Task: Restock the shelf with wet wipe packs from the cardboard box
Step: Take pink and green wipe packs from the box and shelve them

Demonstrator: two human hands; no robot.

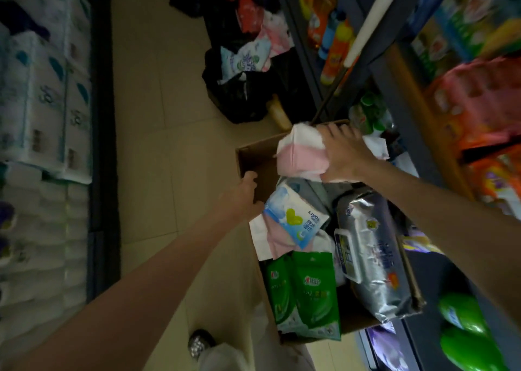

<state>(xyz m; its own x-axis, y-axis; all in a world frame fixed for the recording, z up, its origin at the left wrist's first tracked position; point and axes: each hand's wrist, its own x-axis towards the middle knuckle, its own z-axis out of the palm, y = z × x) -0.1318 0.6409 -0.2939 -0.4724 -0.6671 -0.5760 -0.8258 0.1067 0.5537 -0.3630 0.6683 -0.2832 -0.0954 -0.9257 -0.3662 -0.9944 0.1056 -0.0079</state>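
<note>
An open cardboard box (248, 156) stands on the floor, full of wipe packs. My right hand (345, 152) grips a pink and white pack (298, 153) above the box's far end. My left hand (242, 195) holds the box's left rim, fingers curled over the edge. Inside lie a blue and white pack with a green heart (296, 218), two green packs (304, 291) and a large silver pack (369, 258). The shelf (400, 94) runs along the right side.
Black bags (239, 88) with more packs sit on the tiled floor beyond the box. Stacked tissue rolls (42, 102) line the left side. Bottles (335, 40) and colourful packages (479, 102) fill the right shelves. Green bottles (465, 331) lie at lower right. A shoe (200, 342) shows below.
</note>
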